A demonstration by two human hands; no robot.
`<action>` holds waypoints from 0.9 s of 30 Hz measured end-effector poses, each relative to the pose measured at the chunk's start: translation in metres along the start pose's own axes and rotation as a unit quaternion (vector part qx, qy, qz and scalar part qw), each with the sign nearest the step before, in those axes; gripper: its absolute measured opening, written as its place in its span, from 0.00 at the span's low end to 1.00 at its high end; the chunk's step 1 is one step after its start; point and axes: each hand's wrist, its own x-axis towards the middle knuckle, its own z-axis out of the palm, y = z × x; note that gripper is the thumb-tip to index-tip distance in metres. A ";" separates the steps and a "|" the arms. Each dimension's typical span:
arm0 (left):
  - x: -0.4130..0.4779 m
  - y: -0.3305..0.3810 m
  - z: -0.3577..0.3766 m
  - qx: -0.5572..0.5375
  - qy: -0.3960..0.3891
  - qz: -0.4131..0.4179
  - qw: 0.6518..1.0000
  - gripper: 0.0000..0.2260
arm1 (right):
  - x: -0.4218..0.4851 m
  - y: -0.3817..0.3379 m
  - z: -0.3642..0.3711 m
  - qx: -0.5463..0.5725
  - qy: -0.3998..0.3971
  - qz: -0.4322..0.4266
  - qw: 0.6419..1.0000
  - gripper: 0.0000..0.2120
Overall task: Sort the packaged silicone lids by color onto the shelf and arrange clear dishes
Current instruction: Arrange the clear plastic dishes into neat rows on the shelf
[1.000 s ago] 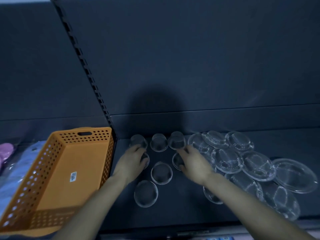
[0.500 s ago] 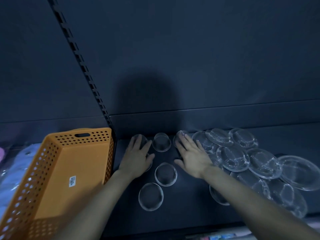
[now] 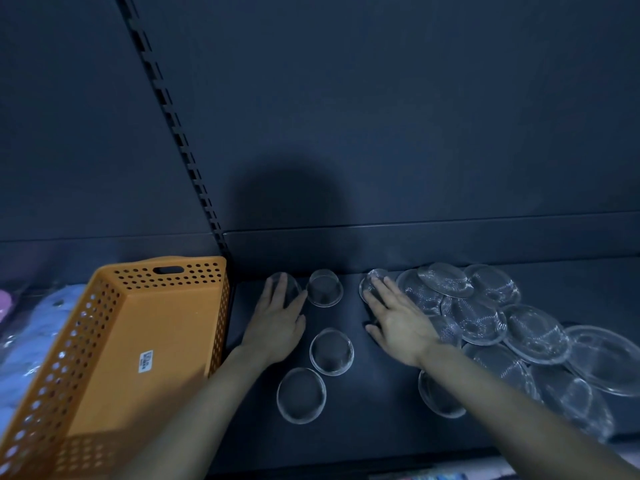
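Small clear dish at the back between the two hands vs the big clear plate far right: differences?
Size: the small dish is much narrower than the big plate.
Depth: the small dish is deep and cup-like; the big plate is shallow and nearly flat.
Placement: the small dish sits outside the pile; the big plate lies at the pile's right edge, against its neighbour.
Both are clear and lie on the dark shelf.

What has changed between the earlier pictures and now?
The left hand and the right hand, fingers curled a second ago, now lie flat with straight fingers and reach farther back, over the back-left dish and the back-right dish. Nothing was lifted. The middle back dish, the two front dishes, the pile of larger dishes and the orange basket stayed in place.
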 end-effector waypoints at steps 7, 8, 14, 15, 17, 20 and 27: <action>-0.001 0.006 -0.002 0.022 -0.001 -0.017 1.000 0.26 | 0.002 -0.007 -0.003 0.046 0.014 -0.014 0.999 0.28; -0.001 0.007 -0.002 0.032 0.007 -0.014 0.999 0.26 | 0.003 -0.008 -0.003 0.047 0.013 -0.016 0.999 0.28; 0.003 0.014 -0.003 0.068 0.018 0.016 0.997 0.27 | 0.011 -0.009 -0.003 0.055 0.005 -0.022 0.998 0.29; 0.004 0.014 -0.003 0.069 0.015 0.014 0.997 0.27 | 0.013 -0.009 -0.002 0.057 0.006 -0.023 0.998 0.29; 0.004 0.014 -0.001 0.065 0.009 0.013 0.998 0.27 | 0.015 -0.011 -0.002 0.059 0.011 -0.022 0.998 0.29; 0.004 0.014 -0.002 0.060 0.003 0.018 0.998 0.27 | 0.018 -0.013 -0.004 0.068 0.016 -0.022 0.997 0.30; -0.011 0.015 -0.010 -0.046 0.120 0.013 0.992 0.25 | -0.008 -0.015 -0.004 0.125 0.069 0.011 0.990 0.31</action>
